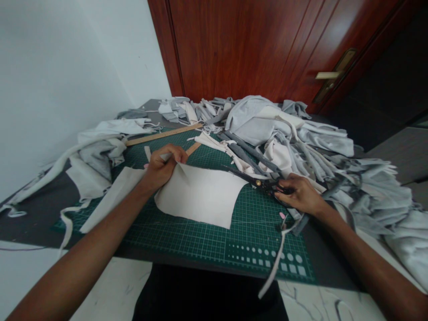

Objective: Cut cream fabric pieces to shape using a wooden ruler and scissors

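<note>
Our left hand [167,166] pinches the off-white fabric piece [204,192] by its far left corner, our right hand [302,194] gripping black scissors [258,183] pointed left along its far edge

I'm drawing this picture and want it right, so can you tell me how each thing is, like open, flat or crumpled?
White fabric piece: gently curved, gripped near one corner by the left hand
Black scissors: held in the right hand, blade opening unclear
Green cutting mat: flat, partly covered
Wooden ruler: lying flat
Gray and white fabric heap: crumpled
Wooden door: can't tell if open or shut
</note>
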### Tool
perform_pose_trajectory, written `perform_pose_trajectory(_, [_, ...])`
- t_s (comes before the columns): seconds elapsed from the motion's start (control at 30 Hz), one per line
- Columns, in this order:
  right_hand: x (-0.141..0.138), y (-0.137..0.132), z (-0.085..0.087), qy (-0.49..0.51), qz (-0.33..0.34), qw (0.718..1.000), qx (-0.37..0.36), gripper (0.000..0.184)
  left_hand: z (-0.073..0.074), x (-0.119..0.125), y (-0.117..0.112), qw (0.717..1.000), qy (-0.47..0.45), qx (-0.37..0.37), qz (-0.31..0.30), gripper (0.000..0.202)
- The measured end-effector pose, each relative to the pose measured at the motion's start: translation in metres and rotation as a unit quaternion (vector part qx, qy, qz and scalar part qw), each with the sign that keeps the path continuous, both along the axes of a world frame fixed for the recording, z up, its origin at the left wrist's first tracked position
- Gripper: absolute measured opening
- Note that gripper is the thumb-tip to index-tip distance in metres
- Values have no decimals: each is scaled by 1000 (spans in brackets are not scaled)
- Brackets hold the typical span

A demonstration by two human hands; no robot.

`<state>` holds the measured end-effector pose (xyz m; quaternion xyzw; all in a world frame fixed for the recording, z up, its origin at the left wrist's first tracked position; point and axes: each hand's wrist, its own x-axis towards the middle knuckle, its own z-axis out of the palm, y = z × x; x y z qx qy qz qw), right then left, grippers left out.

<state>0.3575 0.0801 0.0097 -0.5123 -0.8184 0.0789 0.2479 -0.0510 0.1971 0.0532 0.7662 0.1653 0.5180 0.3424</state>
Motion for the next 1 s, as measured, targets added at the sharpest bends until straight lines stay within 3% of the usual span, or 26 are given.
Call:
perform_pose_trajectory(0.2, [-4, -1, 6, 41, -3, 999, 2, 25, 1, 0, -1, 1000, -6, 1, -7, 36])
perform_pose_trajectory(0.47, [-9, -4, 9, 44, 30, 999, 5, 20, -3, -2, 2, 1000, 16, -4, 11, 37])
perform_pose_trajectory(0.67, [-10, -3, 6, 4, 13, 1000, 20, 26, -3, 0, -1, 999, 38, -2, 15, 36])
perform_pose_trajectory(1.0, [-7, -3, 5, -3, 0, 1000, 29, 26, -7, 14, -16, 998, 50, 17, -45, 32])
